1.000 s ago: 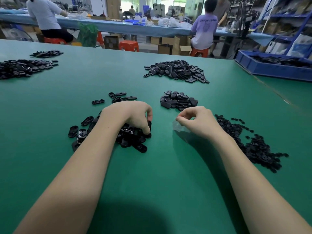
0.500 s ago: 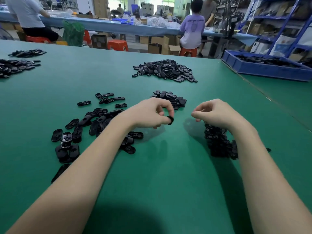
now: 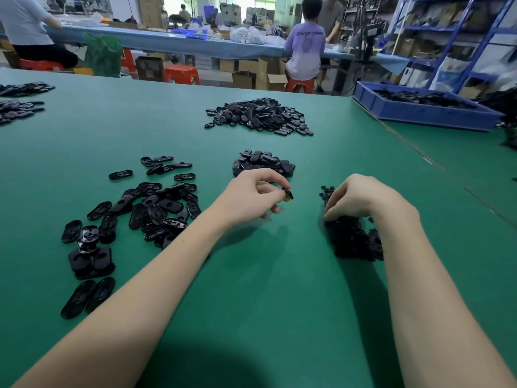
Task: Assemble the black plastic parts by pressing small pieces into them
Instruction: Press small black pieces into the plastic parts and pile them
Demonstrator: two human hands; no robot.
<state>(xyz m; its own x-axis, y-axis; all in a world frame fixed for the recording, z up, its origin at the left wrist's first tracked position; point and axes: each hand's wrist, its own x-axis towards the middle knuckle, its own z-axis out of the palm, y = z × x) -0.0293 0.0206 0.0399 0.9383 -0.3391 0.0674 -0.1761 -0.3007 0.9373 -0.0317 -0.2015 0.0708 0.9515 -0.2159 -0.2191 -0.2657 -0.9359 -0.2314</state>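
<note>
With the left hand [image 3: 251,193] pinching a black plastic part [image 3: 288,193] left of the small-piece pile [image 3: 354,240], the right hand [image 3: 361,198], fingers curled and apparently picking there, could snag several pieces.

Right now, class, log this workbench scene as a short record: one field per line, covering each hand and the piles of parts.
left hand: pinches a black oval part above the table
right hand: fingers curled down into the small-piece pile
loose oval parts: scattered left of the left hand
stacked pile: behind the left hand
table: green mat
</note>
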